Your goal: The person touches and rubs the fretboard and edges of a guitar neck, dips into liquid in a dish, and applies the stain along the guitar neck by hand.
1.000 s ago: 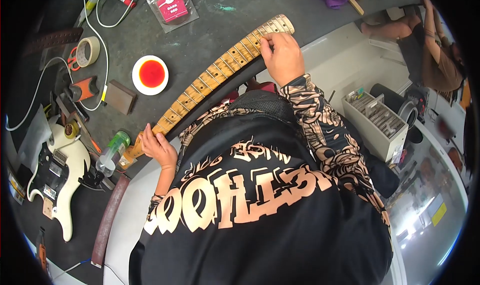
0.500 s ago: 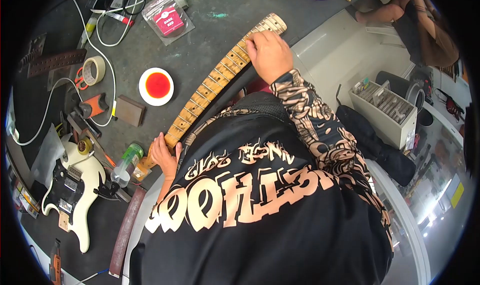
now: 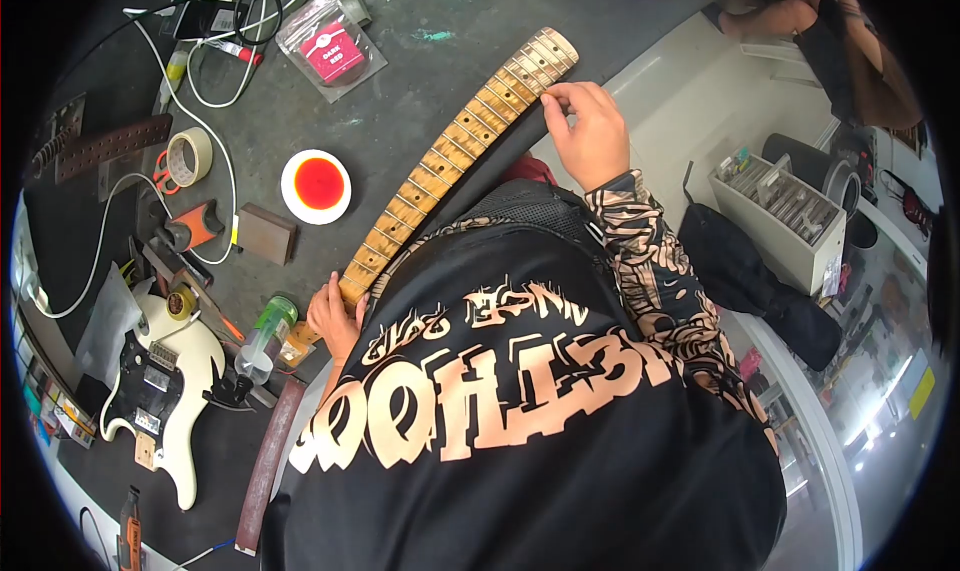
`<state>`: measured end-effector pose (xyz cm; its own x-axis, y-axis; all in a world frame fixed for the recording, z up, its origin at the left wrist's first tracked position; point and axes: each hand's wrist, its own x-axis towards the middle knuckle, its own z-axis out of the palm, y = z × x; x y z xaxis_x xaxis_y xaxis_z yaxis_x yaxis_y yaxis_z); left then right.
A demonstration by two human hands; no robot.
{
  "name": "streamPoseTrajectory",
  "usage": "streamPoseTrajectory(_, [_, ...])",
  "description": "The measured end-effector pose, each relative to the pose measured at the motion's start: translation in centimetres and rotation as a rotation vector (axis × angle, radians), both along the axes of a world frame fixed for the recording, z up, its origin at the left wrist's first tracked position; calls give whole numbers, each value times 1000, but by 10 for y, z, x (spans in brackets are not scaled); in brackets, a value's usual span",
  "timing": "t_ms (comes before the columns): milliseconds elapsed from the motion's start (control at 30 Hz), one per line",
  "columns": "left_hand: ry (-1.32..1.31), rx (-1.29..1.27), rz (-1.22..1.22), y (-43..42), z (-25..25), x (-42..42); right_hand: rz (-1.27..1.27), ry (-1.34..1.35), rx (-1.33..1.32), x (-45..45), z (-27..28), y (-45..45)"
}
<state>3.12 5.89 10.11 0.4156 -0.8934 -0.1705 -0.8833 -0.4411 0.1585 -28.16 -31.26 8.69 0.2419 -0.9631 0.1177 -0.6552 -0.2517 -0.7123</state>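
Observation:
A guitar neck (image 3: 455, 151) with a dark-grained wooden fretboard and metal frets lies slanted along the bench's near edge, frets up. My left hand (image 3: 335, 319) is wrapped round its lower left end, fingers on top. Beside the upper right end, my right hand (image 3: 592, 136) is curled with thumb and forefinger close together at the neck's edge; anything between them is too small to make out. A white dish (image 3: 316, 187) of red liquid sits left of the neck. Above it lies a clear pouch (image 3: 330, 51) with a red "DARK RED" label.
On the bench (image 3: 400, 81) at left are a sanding block (image 3: 267, 234), a tape roll (image 3: 189, 157), scissors (image 3: 165, 174), cables and a plastic bottle (image 3: 265, 341). A white guitar body (image 3: 180, 411) lies lower left. At right stands a box (image 3: 780, 206); another person is at upper right.
My right hand has moved off the top of the fretboard, rightward and slightly down to its edge. My left hand stays on the lower end. The view has shifted slightly.

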Motion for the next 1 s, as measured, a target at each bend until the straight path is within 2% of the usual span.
streamPoseTrajectory(67, [4,11,-7,1,2,2,2,0,-12,6,1,0])
streamPoseTrajectory(167, [1,28,-20,-1,4,2,72,144,-112,12,6,2])
streamPoseTrajectory(300, [17,22,4,-1,3,0,111,108,-113,9,2,-1])
streamPoseTrajectory(367, [10,31,-4,-3,6,-1,6,98,-96,6,-2,-5])
streamPoseTrajectory(467, [0,39,-18,-5,7,-2,81,73,-88,8,-1,-7])
streamPoseTrajectory(1000, [2,34,-13,-5,8,-6,43,57,-56,12,-2,-11])
